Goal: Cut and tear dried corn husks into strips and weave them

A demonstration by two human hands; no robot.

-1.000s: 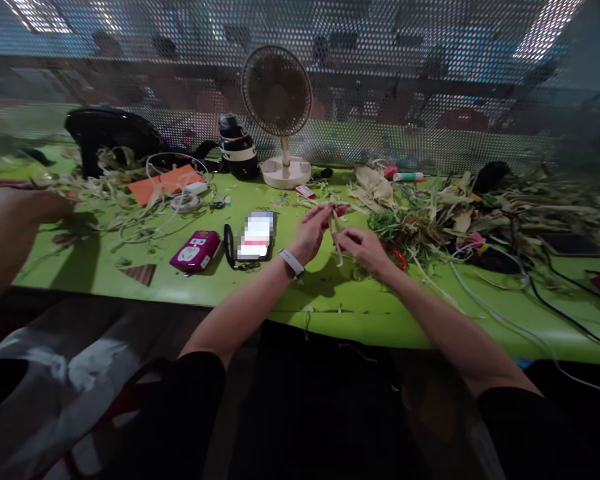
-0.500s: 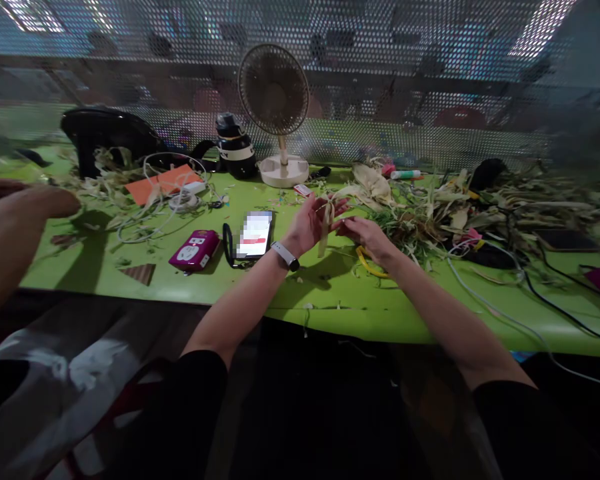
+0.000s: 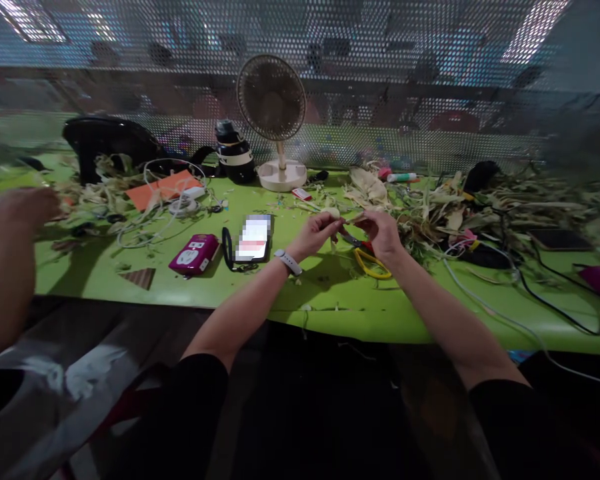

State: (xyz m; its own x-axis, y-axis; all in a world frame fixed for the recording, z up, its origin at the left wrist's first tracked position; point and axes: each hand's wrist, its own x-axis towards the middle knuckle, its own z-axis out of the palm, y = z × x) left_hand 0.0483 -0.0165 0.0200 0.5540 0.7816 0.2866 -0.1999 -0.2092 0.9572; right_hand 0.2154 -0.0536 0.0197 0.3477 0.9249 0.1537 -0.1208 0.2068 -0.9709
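Observation:
A pale dried strip, looking like corn husk (image 3: 333,213), is between my hands above the green table (image 3: 330,293). My left hand (image 3: 316,235), wearing a light-banded watch (image 3: 288,262), pinches it with thumb and forefinger. From the other side my right hand (image 3: 384,235) has its fingers closed on the same strip's end, partly hidden. Scissors with yellow handles (image 3: 374,265) lie on the table just under my right hand. Dry husks (image 3: 369,187) are heaped beyond my hands.
Left of my hands lie a phone (image 3: 254,238) and a purple pouch (image 3: 195,255). A fan (image 3: 282,175) and a black bottle (image 3: 235,153) stand behind. Husk piles and cables (image 3: 485,303) spread to the right. Another person's hand (image 3: 23,207) is at far left.
My left hand has turned from palm-up with fingers spread to a pinch. My right hand has risen slightly, fingers curled on the strip, and more of the scissors shows.

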